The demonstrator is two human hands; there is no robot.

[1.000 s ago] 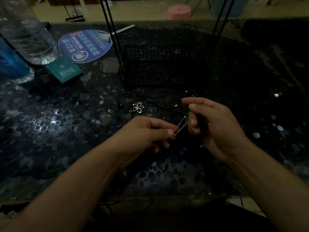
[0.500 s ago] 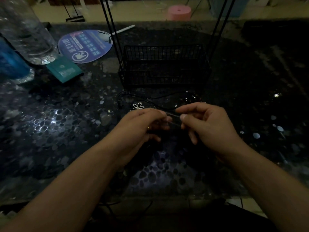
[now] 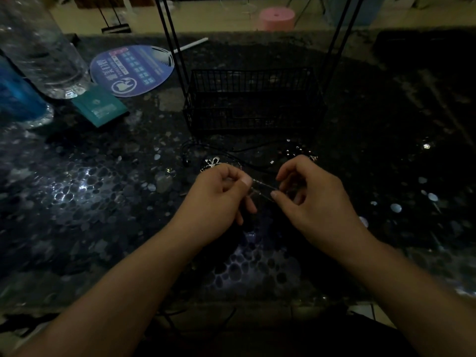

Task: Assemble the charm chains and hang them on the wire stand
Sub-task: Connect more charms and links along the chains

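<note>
The dark speckled desk point(image 3: 77, 191) fills most of the view. At its back stands a black wire stand point(image 3: 253, 99), with a basket at the bottom and thin rods going up out of the picture. On the far left are a clear bottle point(image 3: 38, 47) and a blue bottle point(image 3: 15, 99). Near them lie a round blue fan point(image 3: 132, 70) and a small teal packet point(image 3: 100, 108).

The left hand point(image 3: 216, 202) and the right hand point(image 3: 316, 202) are low in the middle, just in front of the stand. They are near each other but do not touch. Each grip is narrow: thumb and finger pinch one end of a thin chain point(image 3: 262, 186), which runs between the two hands above the desk.

Just behind the left hand a silver flower charm point(image 3: 212, 162) lies on the desk. A black cord point(image 3: 257, 148) lies beside it, in front of the basket.
</note>
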